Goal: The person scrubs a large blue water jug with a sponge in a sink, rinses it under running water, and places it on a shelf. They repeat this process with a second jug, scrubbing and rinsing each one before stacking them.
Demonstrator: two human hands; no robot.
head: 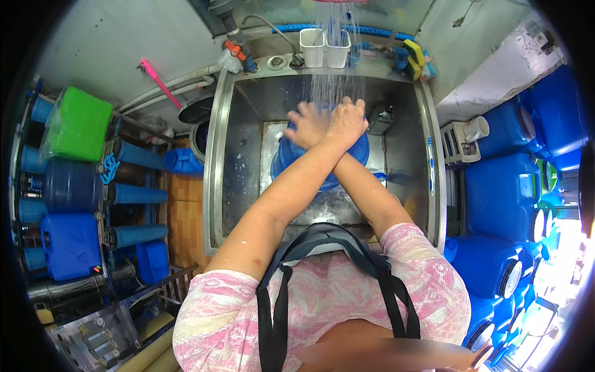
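Observation:
My arms cross above a blue round plastic water container (360, 148) in a deep metal sink (217, 139). The left forearm lies over the right one. Reaching to the right side, my left hand (347, 122) is wet under falling water, its fingers partly bent; its palm is hidden. My right hand (307, 124), blurred, is over the container's left part with fingers spread and nothing seen in it. Whether either hand touches the container cannot be told. Water streams from a pink shower head (339, 1) at the top.
Two white plastic cups (312, 49), a curved metal faucet (274, 29) and yellow sponges (413, 59) are along the back ledge. A dark bottle (382, 120) stands inside the sink, and a toothbrush (431, 165) lies at its right wall. Blue jugs (499, 195) crowd the right.

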